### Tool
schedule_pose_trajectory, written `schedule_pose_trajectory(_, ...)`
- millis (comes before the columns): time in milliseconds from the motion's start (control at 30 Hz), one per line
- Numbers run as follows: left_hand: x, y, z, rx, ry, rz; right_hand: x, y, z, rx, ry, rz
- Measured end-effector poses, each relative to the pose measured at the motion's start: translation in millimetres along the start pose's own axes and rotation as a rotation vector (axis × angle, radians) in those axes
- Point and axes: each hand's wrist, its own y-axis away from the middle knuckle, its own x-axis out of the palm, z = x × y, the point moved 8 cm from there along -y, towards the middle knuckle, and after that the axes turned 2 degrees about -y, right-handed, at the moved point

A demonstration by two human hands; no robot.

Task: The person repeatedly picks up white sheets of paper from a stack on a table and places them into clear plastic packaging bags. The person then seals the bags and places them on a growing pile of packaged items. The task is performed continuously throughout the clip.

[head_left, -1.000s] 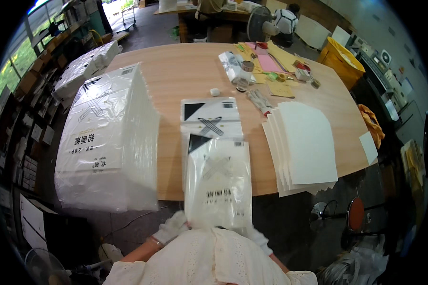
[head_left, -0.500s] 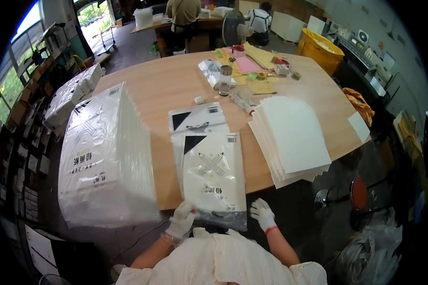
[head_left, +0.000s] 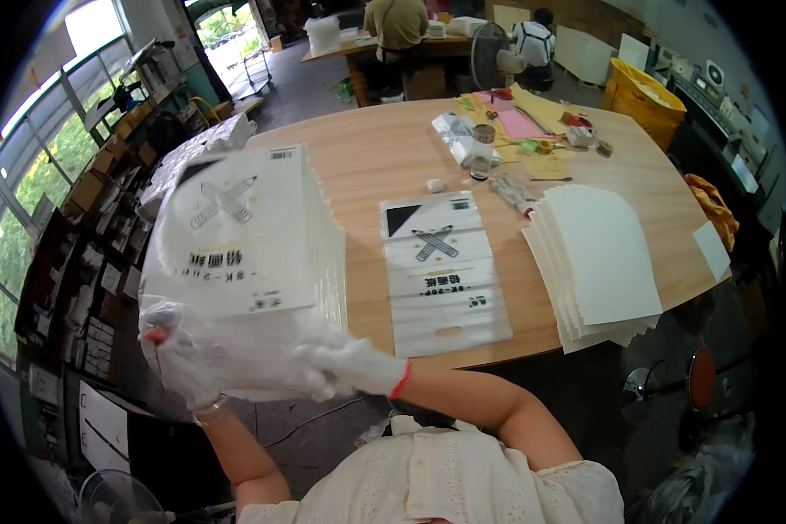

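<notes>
Both gloved hands have moved over to the big pile of bags at 9 o'clock.

Left hand (head_left: 182, 367) and right hand (head_left: 351, 365) each grab the clear wrap of the bag pile (head_left: 240, 262), at its near edge (the pile sits on the left end of the round wooden table (head_left: 371, 162)). One flat printed bag (head_left: 441, 271) lies alone in the middle, and white sheets (head_left: 598, 258) are stacked at 3 o'clock.
</notes>
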Motion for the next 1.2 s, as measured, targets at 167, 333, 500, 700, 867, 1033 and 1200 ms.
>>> schedule_pose_trajectory(167, -69, 57, 69, -0.393, 0.0, -0.245, 2, 1, -22, -0.202, 0.321, -0.099)
schedule_pose_trajectory(333, -35, 259, 166, -0.87, -0.414, 0.012, -96, 88, -101, 0.242, 0.098, -0.298)
schedule_pose_trajectory(500, 167, 365, 170, -0.181, -0.535, 1.3, -190, 215, -148, 0.376, 0.176, -0.747)
schedule_pose_trajectory(700, 278, 375, 222, 0.23, -0.84, 1.33, -217, 262, -138, 0.259, 0.17, -0.956)
schedule_pose_trajectory(867, 292, 369, 254, -0.103, -0.8, 1.553, -235, 223, -135, 0.194, -0.067, -0.841)
schedule_pose_trajectory(1033, 307, 347, 221, -0.203, -0.707, 1.526, -289, 129, -86, -0.133, 0.156, -0.862)
schedule_pose_trajectory(1200, 307, 286, 266, -1.119, -0.083, 0.831, -325, 189, -57, 0.046, 1.234, -1.3)
